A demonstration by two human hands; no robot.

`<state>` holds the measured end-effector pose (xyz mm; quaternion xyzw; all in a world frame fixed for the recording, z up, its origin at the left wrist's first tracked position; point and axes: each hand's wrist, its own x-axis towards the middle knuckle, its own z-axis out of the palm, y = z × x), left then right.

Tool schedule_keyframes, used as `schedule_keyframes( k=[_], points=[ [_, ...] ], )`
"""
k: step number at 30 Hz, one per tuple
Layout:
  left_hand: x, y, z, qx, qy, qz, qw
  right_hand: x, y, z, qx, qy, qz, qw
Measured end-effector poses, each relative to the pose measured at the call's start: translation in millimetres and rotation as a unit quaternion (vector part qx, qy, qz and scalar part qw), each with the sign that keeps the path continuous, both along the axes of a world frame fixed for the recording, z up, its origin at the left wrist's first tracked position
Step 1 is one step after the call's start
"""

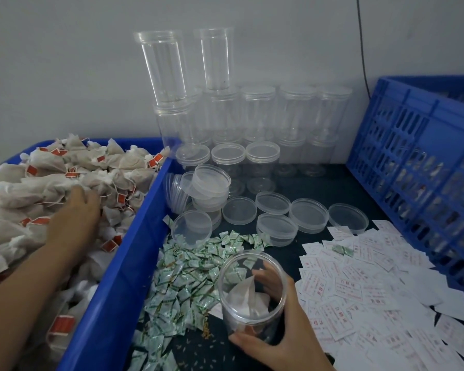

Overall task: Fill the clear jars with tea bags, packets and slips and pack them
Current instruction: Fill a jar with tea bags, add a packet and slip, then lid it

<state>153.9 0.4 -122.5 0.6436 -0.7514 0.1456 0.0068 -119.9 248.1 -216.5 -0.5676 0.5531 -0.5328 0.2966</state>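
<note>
My right hand (280,328) grips a clear open jar (248,285) that stands tilted on the dark table near the front; a couple of tea bags lie inside it. My left hand (74,218) reaches into the blue bin (123,277) on the left, fingers curled down into the heap of tea bags (65,170) with red tags. Whether it holds a bag is hidden. A pile of green-and-white packets (193,269) lies just left of the jar. White slips (364,285) with red print are spread to its right.
Empty clear jars (257,116) are stacked against the back wall, two upside down on top. Loose clear lids (308,215) lie across the table's middle. A blue slatted crate (418,162) holding filled jars stands at the right. A black cable hangs down the wall.
</note>
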Motion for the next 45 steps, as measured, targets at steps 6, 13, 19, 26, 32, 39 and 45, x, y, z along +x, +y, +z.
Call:
schedule_keyframes(
  k=[6,13,19,26,32,39,45],
  points=[
    [13,-8,-1,-0.007,-0.011,0.039,0.999,-1,-1,0,0.004,0.004,-0.002,1.000],
    [15,-28,0,0.044,0.112,0.079,0.990,0,0,-2,0.003,0.003,-0.005,1.000],
    [14,-28,1,0.080,0.134,0.030,0.987,0,-1,-3,0.000,0.001,-0.008,1.000],
    [9,-12,12,0.000,0.069,-0.014,0.998,1,-2,-3,-0.008,-0.004,-0.007,1.000],
    [-23,14,58,-0.054,0.387,-0.111,0.914,1,-3,-2,-0.014,-0.002,-0.008,1.000],
    [-79,82,102,0.154,0.627,-0.259,0.718,1,-3,-3,-0.012,-0.002,-0.005,1.000],
    [-126,126,78,0.312,0.522,-0.339,0.718,0,-2,-3,-0.010,-0.011,0.002,1.000]
  ],
)
